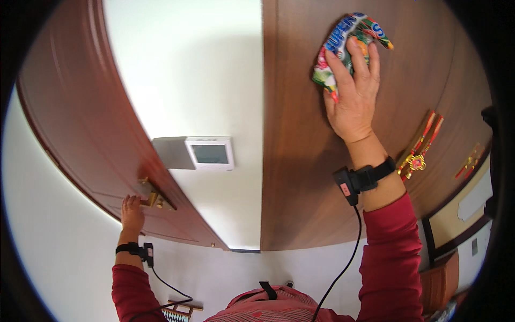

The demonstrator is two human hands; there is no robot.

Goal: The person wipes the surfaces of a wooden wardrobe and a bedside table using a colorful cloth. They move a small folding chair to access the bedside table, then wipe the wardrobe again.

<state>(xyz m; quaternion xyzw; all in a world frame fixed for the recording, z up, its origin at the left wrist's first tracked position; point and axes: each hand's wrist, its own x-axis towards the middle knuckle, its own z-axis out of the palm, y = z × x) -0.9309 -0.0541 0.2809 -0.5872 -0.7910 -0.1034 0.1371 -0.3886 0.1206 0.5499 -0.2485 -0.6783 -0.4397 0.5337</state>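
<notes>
Flat against a brown wooden panel [301,120], my right hand [354,96] presses a bunched, colourful printed cloth [342,38] that bears large lettering. The fingers are spread over it, and part of the cloth folds out past the fingertips. Lower on the left, my left hand [132,211] is closed around the brass lever handle [151,200] of a reddish-brown wooden door [76,100]. The palm side of that hand is hidden.
A white thermostat-like wall unit [209,153] sits on the white wall [193,80] between door and panel. Red-and-gold hanging ornaments [417,162] are on the panel's right. Black cables [350,261] run from both wrist straps. A small stool-like item [179,312] stands at lower left.
</notes>
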